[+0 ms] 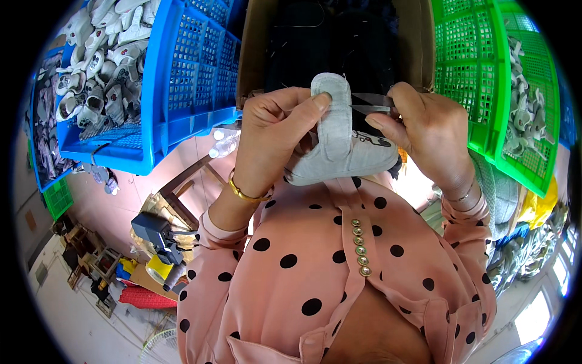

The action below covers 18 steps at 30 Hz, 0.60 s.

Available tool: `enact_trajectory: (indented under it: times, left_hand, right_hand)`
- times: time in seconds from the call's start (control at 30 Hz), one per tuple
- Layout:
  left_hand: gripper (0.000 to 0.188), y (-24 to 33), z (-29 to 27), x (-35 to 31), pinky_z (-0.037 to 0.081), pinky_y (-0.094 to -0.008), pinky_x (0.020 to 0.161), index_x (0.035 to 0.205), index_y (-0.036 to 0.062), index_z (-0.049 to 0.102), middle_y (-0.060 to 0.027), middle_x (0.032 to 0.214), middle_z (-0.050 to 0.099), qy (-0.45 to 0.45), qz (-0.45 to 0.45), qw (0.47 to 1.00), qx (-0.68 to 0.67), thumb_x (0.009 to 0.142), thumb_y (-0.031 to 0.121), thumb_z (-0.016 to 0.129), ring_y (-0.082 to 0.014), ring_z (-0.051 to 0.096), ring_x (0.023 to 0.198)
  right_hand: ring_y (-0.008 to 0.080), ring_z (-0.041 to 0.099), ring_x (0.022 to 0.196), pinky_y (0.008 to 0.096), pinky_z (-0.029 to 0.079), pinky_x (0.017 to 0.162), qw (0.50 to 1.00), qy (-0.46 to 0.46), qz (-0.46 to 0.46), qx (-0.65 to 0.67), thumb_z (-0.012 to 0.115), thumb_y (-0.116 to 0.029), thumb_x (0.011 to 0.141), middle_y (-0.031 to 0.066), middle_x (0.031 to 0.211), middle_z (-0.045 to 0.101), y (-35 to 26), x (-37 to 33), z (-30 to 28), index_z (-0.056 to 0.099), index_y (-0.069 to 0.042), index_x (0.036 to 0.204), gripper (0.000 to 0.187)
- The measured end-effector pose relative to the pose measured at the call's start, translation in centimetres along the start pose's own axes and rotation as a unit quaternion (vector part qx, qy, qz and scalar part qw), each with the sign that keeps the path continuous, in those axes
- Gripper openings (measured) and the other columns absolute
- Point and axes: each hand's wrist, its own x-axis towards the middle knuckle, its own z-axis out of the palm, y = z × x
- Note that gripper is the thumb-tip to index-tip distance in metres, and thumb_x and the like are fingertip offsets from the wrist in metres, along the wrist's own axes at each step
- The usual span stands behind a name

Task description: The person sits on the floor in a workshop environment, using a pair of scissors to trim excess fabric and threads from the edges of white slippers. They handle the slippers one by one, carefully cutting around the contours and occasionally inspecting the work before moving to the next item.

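Note:
A small white child's shoe (364, 156) with a dark printed design hangs in front of my chest. My left hand (282, 124) is closed on it, thumb pressed on the raised white strap (332, 130). Closed fingers of my right hand (427, 121) grip a pair of small metal thread snips (373, 104). Its two blades point left, slightly apart, with their tips at the strap's right edge. Whether a thread lies between the blades is too small to tell. The handles are mostly hidden in my right hand.
Many small white shoes (115, 73) fill a blue plastic crate (188, 67) at the left. At the right stands a green crate (467, 60), with white pieces (524, 115) in another beyond it. An open cardboard box (415, 48) with dark contents lies ahead.

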Motion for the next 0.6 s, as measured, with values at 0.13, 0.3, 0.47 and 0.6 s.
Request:
enact_trajectory:
  times: [0.13,0.3,0.47,0.6]
  left_hand:
    - [0.018,0.08,0.39,-0.24,0.036,-0.0156,0.044,0.088,0.0012,0.073,0.0027,0.061,0.061,0.007,0.017,1.000,0.013,0.088,0.019,0.070,-0.0008,0.051,0.048]
    - [0.019,0.03,0.47,-0.22,0.036,-0.0155,0.044,0.090,0.0005,0.073,0.0026,0.060,0.061,-0.004,0.027,0.999,0.020,0.089,0.019,0.070,-0.0004,0.050,0.047]
    - [0.019,0.09,0.90,-0.41,0.035,-0.0156,0.043,0.092,-0.0001,0.073,0.0030,0.059,0.061,0.007,0.022,1.000,0.016,0.089,0.018,0.070,0.0000,0.048,0.047]
    - [0.019,-0.38,0.83,-0.49,0.033,-0.0159,0.043,0.094,-0.0002,0.074,0.0037,0.059,0.059,0.005,0.021,1.000,0.015,0.089,0.018,0.069,0.0003,0.047,0.047]
  right_hand:
    - [0.0191,0.052,0.041,0.0308,0.040,0.039,0.997,0.044,-0.011,-0.057,0.073,-0.044,0.077,0.0016,0.047,0.044,0.00,0.50,0.56,0.045,-0.012,0.068,0.043]
    - [0.0172,0.052,0.041,0.0293,0.040,0.039,0.994,0.047,-0.015,-0.097,0.073,-0.044,0.077,0.0000,0.047,0.043,-0.18,0.67,0.24,0.045,-0.013,0.066,0.043]
    - [0.0154,0.052,0.043,0.0292,0.040,0.040,0.989,0.056,-0.033,-0.133,0.073,-0.043,0.077,-0.0014,0.048,0.042,-0.27,0.83,0.28,0.046,-0.014,0.066,0.041]
    - [0.0178,0.055,0.047,0.0323,0.041,0.042,0.991,0.040,-0.038,-0.120,0.070,-0.041,0.081,0.0023,0.051,0.045,-0.11,0.84,0.21,0.048,-0.012,0.066,0.039]
